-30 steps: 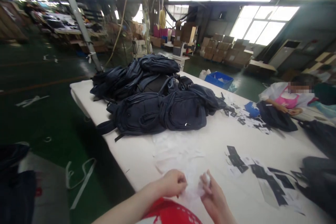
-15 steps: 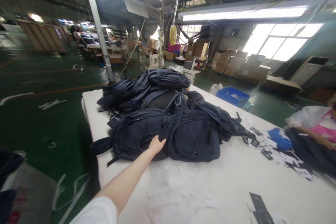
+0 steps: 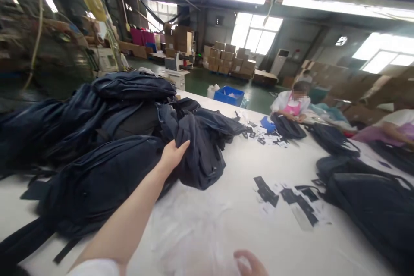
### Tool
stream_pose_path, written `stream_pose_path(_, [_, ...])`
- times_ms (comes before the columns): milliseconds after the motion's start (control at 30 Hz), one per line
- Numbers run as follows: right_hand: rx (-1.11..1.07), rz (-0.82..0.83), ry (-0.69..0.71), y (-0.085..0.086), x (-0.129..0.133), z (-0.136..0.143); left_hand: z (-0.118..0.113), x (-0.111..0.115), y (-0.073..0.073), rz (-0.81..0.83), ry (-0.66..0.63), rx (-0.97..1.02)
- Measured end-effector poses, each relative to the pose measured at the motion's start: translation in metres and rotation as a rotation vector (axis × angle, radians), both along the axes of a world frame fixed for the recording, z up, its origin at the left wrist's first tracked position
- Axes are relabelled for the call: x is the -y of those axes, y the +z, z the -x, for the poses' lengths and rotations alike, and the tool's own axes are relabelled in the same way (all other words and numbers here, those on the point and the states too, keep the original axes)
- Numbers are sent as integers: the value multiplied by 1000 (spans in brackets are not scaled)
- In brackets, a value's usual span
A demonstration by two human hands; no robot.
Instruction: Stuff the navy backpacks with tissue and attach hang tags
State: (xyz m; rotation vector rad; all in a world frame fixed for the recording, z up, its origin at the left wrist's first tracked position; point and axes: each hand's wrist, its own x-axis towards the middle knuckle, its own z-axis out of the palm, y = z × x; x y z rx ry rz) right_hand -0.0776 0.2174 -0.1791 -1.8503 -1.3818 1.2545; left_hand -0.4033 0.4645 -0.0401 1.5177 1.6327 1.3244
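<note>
My left hand point(image 3: 174, 154) grips the upper edge of a dark navy backpack point(image 3: 202, 159), which is bunched and tilted in its hold. Left of it, another navy backpack point(image 3: 106, 177) lies on the white table point(image 3: 233, 207). Behind them is a heap of more dark backpacks point(image 3: 129, 112). My right hand point(image 3: 250, 264) shows only partly at the bottom edge, slightly blurred, its fingers loosely curved and apart with nothing visible in them. Clear plastic bags point(image 3: 190, 228) lie flat on the table between my hands.
Dark and white tags point(image 3: 267, 192) lie scattered on the table, with more beside a blue piece point(image 3: 268, 124). Dark backpacks point(image 3: 365, 202) rest at the right. Two people sit across the table, one in a pink apron point(image 3: 293, 107). A blue bin point(image 3: 229, 95) stands beyond.
The view has swung right. My left hand has pulled the right-hand backpack up and bunched it, away from the one beside it. My right hand has come into view below.
</note>
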Motion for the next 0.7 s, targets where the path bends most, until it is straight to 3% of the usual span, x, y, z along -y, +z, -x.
stream_pose_path(100, [4, -77, -124, 48, 13, -10, -39, 38, 81, -68, -339, 116])
stream_pose_path(167, [59, -208, -152, 89, 19, -21, -60, 65, 126, -66, -468, 54])
stream_pose_path(233, [124, -336, -179, 127, 29, -29, -80, 89, 150, -55, -496, -160])
stream_pose_path(267, [144, -398, -181, 142, 34, -30, -89, 99, 154, -35, -495, -279])
stream_pose_path(333, [151, -505, -143, 163, 46, -29, -107, 114, 145, 56, -516, -446])
stream_pose_path(400, [135, -586, -75, 171, 54, -24, -122, 123, 121, 201, -582, -471])
stream_pose_path(500, [170, -710, 6, 168, 60, -14, -138, 134, 79, 435, -681, -274])
stream_pose_path(567, [267, -814, 89, 164, 60, -6, -145, 139, 61, 553, -730, -85])
stream_pose_path(700, [579, -900, 260, 165, 57, 6, -162, 149, 55, 665, -839, 175])
